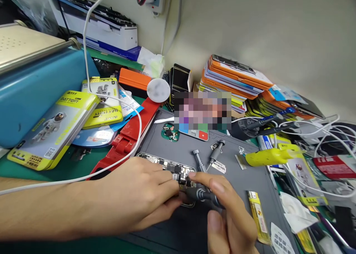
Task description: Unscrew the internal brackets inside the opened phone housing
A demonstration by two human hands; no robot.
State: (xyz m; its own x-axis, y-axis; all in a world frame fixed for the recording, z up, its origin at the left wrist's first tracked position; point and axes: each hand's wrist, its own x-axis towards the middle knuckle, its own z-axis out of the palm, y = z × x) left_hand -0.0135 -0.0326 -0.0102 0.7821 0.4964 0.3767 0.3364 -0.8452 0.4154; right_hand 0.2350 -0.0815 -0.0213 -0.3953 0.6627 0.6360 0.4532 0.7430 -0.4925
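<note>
- Our left hand [147, 191] reaches over the opened smartphone with exposed circuit boards [179, 168], its fingers curled at the near edge; their tips are partly hidden, so we cannot tell whether they grip anything.
- Our right hand [236, 213] has the slim dark-grey screwdriver [198, 194] between its bent fingers, closed on the handle, index finger stretched toward the boards.
- The phone lies on the flat dark-grey work mat [236, 176] on our green-topped bench [65, 170], directly under our hands.
- Just beyond it we see two short grey metal screwdrivers [216, 153] and a silver razor blade [218, 167].
- To our right lies a yellow plastic lighter [259, 217].
</note>
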